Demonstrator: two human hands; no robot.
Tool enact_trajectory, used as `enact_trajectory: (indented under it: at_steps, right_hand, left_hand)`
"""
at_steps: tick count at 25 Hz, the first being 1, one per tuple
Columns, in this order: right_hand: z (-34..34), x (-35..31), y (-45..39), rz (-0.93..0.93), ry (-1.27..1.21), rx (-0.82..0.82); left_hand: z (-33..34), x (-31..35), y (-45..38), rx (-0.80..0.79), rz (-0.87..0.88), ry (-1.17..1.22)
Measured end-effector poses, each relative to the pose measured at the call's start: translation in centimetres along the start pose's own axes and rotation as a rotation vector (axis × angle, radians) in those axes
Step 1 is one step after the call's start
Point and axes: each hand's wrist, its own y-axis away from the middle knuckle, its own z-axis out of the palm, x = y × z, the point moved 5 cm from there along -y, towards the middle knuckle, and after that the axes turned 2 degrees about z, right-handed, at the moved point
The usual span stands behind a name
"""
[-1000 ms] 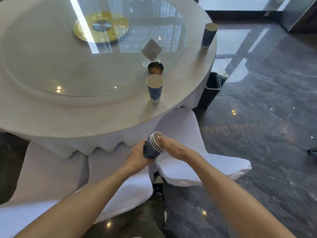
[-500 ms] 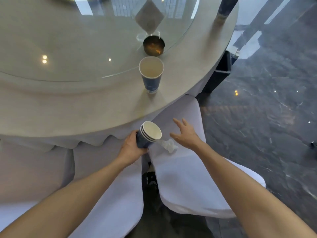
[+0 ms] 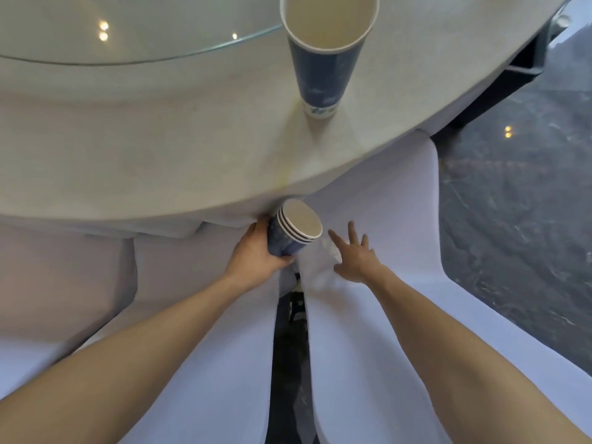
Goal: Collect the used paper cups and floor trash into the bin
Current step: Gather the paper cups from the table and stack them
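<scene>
My left hand [image 3: 256, 253] is shut around a stack of blue paper cups [image 3: 293, 230], tilted so the white mouths face up and right, just below the table edge. My right hand [image 3: 354, 256] hovers open, fingers spread, over the white chair seat right of the stack. A crumpled white tissue [image 3: 330, 248] lies blurred on the seat just under its fingertips. Another blue paper cup [image 3: 320, 68] stands upright on the table near its edge, above the stack.
The round table [image 3: 144, 149] has a white cloth and a glass turntable [image 3: 128, 30]. Two white-covered chairs [image 3: 384, 315] stand below my arms with a dark gap between them. A black bin [image 3: 528, 56] stands partly hidden behind the table at upper right on dark polished floor [image 3: 519, 219].
The view has dropped closer to the table edge. My right hand left the stack's rim and moved right, opening over the chair seat. The left hand still holds the stack.
</scene>
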Motion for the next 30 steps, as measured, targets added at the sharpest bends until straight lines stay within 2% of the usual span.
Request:
enact_trajectory:
  at_steps: [4, 8, 11, 15, 18, 21, 23, 26, 30]
  right_hand:
    - [3.9, 1.0, -0.2, 0.025, -0.029, -0.217]
    - [2.7, 1.8, 2.3, 0.047, -0.058, -0.193]
    - [-1.5, 1.7, 5.1, 0.046, -0.145, -0.075]
    - [-10.1, 1.5, 11.1, 0.103, -0.577, 0.167]
    - [-16.1, 1.0, 15.5, 0.052, -0.881, 0.365]
    - [-21.7, 0.0, 19.9, -0.052, -1.014, 0.539]
    - [-24.6, -1.2, 22.0, -0.135, -1.033, 0.613]
    - [-26.3, -3.2, 23.9, -0.189, -0.865, 0.713]
    - [-24.6, -5.4, 24.3, -0.212, -0.659, 0.579]
  left_hand:
    - [1.2, -0.9, 0.3, -0.027, -0.026, 0.005]
    - [1.4, 0.3, 1.5, -0.076, -0.070, 0.029]
    - [0.9, 2.6, 2.8, -0.098, -0.070, 0.043]
    - [-0.9, 7.2, 4.8, -0.127, -0.034, 0.045]
    - [-2.0, 10.1, 5.6, -0.148, 0.019, 0.039]
    - [-3.5, 12.9, 6.7, -0.111, 0.059, 0.054]
    - [-4.6, 14.7, 7.0, -0.072, 0.090, 0.067]
    - [-6.2, 16.5, 7.6, 0.003, 0.110, 0.100]
    - [-7.3, 16.7, 8.6, 0.047, 0.135, 0.091]
